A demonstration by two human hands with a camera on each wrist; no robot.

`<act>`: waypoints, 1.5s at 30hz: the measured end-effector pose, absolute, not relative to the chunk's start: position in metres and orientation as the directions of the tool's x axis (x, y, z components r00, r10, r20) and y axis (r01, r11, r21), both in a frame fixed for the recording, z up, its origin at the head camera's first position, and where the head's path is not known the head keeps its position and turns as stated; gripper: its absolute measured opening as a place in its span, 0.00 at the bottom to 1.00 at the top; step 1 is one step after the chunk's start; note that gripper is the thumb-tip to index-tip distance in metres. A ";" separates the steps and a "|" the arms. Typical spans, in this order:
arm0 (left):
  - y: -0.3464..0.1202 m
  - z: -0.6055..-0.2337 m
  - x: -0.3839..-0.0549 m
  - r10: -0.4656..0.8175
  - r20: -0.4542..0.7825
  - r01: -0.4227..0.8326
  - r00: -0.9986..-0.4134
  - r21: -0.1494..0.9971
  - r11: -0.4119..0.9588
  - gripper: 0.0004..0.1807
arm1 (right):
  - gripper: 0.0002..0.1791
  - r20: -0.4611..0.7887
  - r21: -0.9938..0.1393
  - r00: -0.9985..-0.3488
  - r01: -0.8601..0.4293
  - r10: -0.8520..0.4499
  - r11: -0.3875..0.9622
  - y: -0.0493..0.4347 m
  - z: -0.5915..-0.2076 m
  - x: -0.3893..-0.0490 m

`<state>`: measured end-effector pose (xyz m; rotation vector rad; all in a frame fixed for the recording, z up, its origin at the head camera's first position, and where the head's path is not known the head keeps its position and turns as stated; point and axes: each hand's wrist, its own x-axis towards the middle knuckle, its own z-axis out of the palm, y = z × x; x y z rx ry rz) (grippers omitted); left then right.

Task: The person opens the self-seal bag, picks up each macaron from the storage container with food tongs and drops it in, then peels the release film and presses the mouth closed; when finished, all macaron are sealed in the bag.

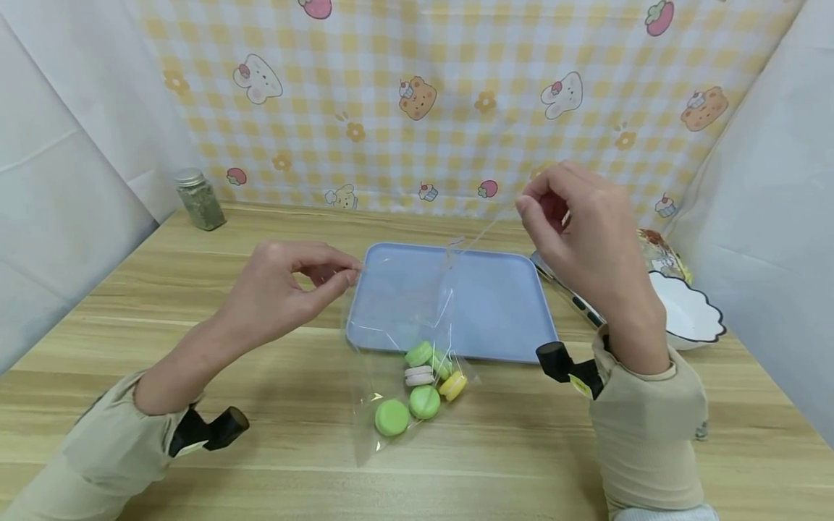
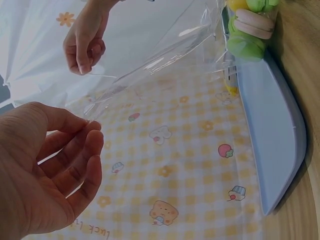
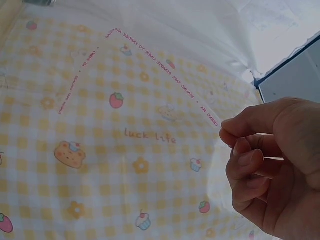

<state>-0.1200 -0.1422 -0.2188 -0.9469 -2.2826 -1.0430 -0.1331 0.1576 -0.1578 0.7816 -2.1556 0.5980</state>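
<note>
A clear plastic bag (image 1: 381, 362) hangs at the middle of the head view, with several macarons low inside it: green (image 1: 392, 417), pale pink (image 1: 419, 375) and yellow (image 1: 453, 386). My left hand (image 1: 287, 289) pinches the bag's upper left edge between thumb and forefinger. Up and to the right, my right hand (image 1: 586, 224) pinches the end of a thin clear liner strip (image 3: 170, 75) with red printing. The strip runs from those fingertips down toward the bag's opening and bends sharply in the right wrist view. Behind the bag lies a blue tray (image 1: 502, 311).
A lidded glass jar of green bits (image 1: 203, 206) stands back left. On the right are a white scalloped bowl (image 1: 687, 311), a colourful packet (image 1: 664, 253) and a slim silver-and-black object (image 1: 580, 302), partly hidden by my right hand. A checked curtain (image 1: 456, 145) hangs behind.
</note>
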 end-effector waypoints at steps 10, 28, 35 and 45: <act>-0.143 -0.219 -0.120 0.394 0.641 0.742 -0.658 0.463 0.485 0.07 | 0.06 0.786 -0.184 -0.538 -0.673 -0.304 0.716 0.158 -0.157 -0.133; -0.144 -0.219 -0.120 0.396 0.634 0.737 -0.664 0.466 0.490 0.07 | 0.06 0.787 -0.208 -0.552 -0.656 -0.274 0.726 0.155 -0.157 -0.132; -0.143 -0.220 -0.121 0.399 0.639 0.743 -0.658 0.467 0.479 0.07 | 0.06 0.793 -0.206 -0.546 -0.656 -0.269 0.726 0.156 -0.158 -0.132; -0.142 -0.221 -0.121 0.400 0.636 0.741 -0.660 0.467 0.483 0.07 | 0.06 0.802 -0.200 -0.532 -0.667 -0.270 0.718 0.157 -0.158 -0.132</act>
